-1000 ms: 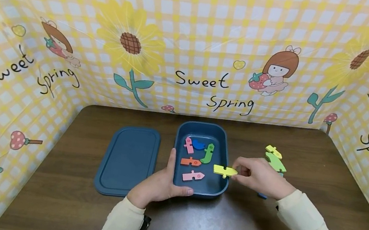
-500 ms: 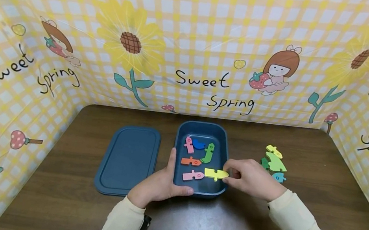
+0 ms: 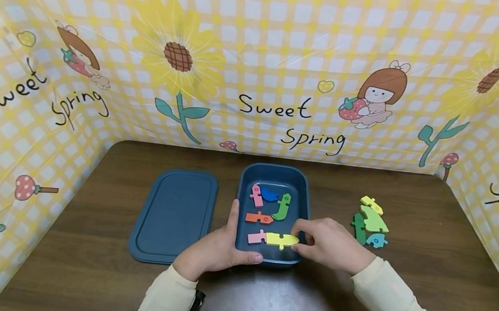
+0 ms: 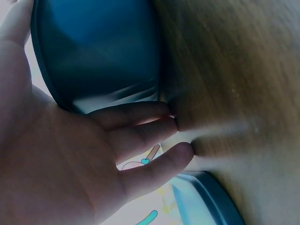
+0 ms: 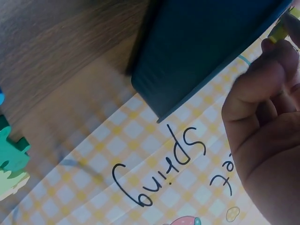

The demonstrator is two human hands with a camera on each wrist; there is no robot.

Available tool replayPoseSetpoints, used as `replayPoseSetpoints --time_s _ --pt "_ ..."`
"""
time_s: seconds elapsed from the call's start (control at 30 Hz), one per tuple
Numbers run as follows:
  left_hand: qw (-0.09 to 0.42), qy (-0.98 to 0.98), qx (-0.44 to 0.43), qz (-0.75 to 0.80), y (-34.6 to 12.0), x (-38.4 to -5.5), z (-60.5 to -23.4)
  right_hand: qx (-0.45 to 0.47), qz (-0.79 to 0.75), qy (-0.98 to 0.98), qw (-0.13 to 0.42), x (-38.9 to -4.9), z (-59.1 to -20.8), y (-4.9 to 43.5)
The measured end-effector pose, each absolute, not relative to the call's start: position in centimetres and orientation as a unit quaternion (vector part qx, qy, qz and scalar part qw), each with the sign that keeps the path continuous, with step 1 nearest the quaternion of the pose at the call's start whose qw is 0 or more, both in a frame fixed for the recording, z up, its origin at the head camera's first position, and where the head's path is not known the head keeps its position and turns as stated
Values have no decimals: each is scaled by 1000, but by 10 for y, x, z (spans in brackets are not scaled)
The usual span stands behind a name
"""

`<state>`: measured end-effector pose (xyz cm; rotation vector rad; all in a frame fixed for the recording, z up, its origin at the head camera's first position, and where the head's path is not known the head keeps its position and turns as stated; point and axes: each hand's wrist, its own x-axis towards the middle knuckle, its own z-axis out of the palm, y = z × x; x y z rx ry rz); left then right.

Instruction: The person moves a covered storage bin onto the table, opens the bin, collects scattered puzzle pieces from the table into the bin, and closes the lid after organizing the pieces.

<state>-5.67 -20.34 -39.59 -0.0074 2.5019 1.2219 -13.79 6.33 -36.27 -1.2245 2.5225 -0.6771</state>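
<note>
A yellow pointed puzzle piece [image 3: 279, 240] is pinched between the thumb and index finger of my right hand [image 3: 330, 243], low inside the dark blue box [image 3: 297, 197]. It overlaps the right part of a pink puzzle piece [image 3: 256, 237]. Behind them in the box lie an orange piece [image 3: 258, 217], a green piece [image 3: 282, 206], a blue piece [image 3: 269, 195] and another pink piece [image 3: 256, 195]. My left hand [image 3: 216, 250] rests against the box's near left corner, thumb along the front rim. In the left wrist view, its fingers [image 4: 154, 168] extend straight down to the table.
The dark blue lid [image 3: 176, 217] lies flat left of the box. Right of the box are a small yellow piece [image 3: 372, 204], a light green piece [image 3: 374, 220], a dark green piece [image 3: 358, 228] and a light blue piece [image 3: 376, 240]. A checkered cloth [image 3: 216, 118] stands behind the wooden table.
My right hand has carried the yellow piece left and toward me, from over the box's right rim to the lower pink piece. My left hand and the box stay in place.
</note>
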Motion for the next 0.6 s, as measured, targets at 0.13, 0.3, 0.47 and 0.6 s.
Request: replayPoseSetpoints --time_s 0.13,0.3,0.47,0.6 --pt "177 883 -2 434 -203 -57 -395 -422 -226 868 134 -136 -362 59" --pt "176 883 2 435 -203 -57 -396 -421 -226 866 146 -136 -363 55" --pt "175 885 7 432 -204 -58 -398 -427 -226 863 146 -136 -366 53" --pt "174 886 9 430 -204 -58 -398 -429 -221 863 147 -135 -367 49"
